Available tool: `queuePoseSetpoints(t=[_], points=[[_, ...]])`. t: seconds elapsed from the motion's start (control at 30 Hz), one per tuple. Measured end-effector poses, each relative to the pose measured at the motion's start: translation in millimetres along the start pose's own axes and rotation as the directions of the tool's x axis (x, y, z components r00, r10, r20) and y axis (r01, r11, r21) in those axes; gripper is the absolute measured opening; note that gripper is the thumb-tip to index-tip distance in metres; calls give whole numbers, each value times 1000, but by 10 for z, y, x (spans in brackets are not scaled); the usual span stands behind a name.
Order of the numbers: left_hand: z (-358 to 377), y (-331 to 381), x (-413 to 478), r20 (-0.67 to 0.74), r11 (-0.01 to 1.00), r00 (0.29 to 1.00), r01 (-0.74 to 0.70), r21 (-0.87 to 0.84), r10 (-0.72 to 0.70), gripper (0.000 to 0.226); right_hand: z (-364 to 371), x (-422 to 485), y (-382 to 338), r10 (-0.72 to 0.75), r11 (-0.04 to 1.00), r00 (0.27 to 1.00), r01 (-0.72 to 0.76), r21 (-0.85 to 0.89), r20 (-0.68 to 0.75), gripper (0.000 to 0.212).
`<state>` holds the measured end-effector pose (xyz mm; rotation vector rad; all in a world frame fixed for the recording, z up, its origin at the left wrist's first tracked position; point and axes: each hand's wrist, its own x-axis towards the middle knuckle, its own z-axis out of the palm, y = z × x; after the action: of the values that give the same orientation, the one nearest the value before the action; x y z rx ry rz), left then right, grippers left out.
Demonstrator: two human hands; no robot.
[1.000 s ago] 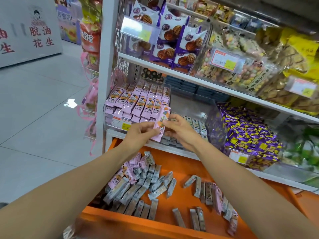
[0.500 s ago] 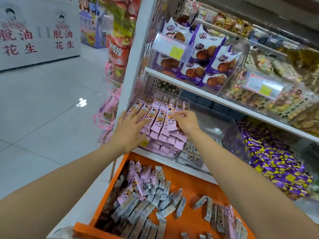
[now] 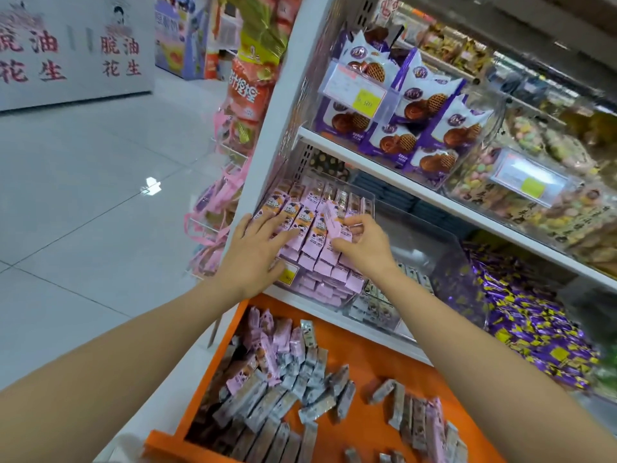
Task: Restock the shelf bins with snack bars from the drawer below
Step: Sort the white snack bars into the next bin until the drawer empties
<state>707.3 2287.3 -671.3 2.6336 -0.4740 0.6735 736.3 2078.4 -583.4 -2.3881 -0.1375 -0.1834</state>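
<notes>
Shop shelf (image 3: 310, 304) above the orange drawer (image 3: 367, 362): my left hand (image 3: 257, 248) lies flat on the pink bars (image 3: 310, 235) packed in the clear bin (image 3: 369, 202), my right hand (image 3: 364, 243) pinches one tilted bar (image 3: 330, 217) — crowding may, I judge, spill the front row.

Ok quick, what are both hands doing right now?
Left hand: open, fingers flat on the bars.
Right hand: closed, pinching one pink bar.
</notes>
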Motion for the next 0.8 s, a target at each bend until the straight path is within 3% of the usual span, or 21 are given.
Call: queuePoseSetpoints(t=[0.17,0.3,0.47,0.6,0.8], points=[[-23,-130,-16,-51,998,998,-18,68,21,56,134,207,-214,34,994,992,-21,104,-123,31],[9,-232,-56,-36,992,998,-55,111,60,64,355,432,-369,16,986,987,10,164,-158,37],[92,-322,-74,-34,988,995,-89,128,94,72,560,691,-437,-13,997,986,26,74,-167,44],[120,-325,-65,-108,984,988,-98,146,115,77,695,860,-443,20,1000,981,-19,10,-192,49],[184,-366,-72,-112,984,988,-86,156,104,82,879,1074,-439,47,996,979,-61,-65,-200,35]])
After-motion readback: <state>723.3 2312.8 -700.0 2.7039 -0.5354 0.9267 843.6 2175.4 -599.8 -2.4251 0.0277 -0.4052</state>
